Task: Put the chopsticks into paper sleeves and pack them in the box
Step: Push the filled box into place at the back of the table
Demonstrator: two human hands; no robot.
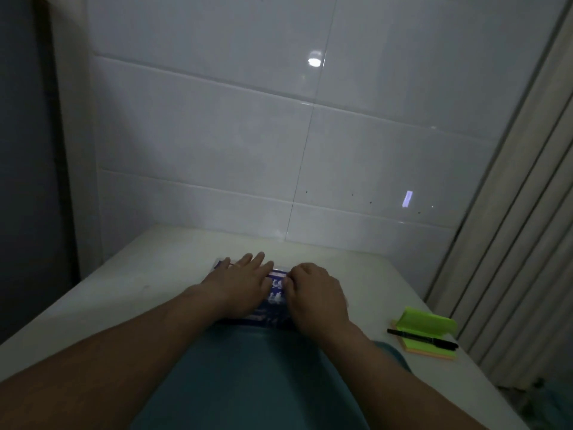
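Pinned a blue-and-white pack (pixel 274 294) to the white table (pixel 148 274), close to the near edge, with the left hand (pixel 245 283) laid flat across it, fingers (pixel 259 258) straight and fanned apart. Worked at the pack's middle with the right hand (pixel 314 294), fingers curled tight and drawn together, seemingly pinching its top face or wrapper; unable to make out the pinched part itself in the dim light. Unable, too, to tell box from bundle of sleeves. Saw no chopsticks anywhere, loose or sleeved, and no open box. Judged the job barely begun: probably opening or steadying the supplies, with all the sleeving and all the packing yet to do. Off to the right, well apart from both hands: a black pen (pixel 421 338) lying on an orange pad (pixel 434 353), a green case (pixel 429 321) just behind it. Beyond the table, a tiled wall (pixel 217 135).
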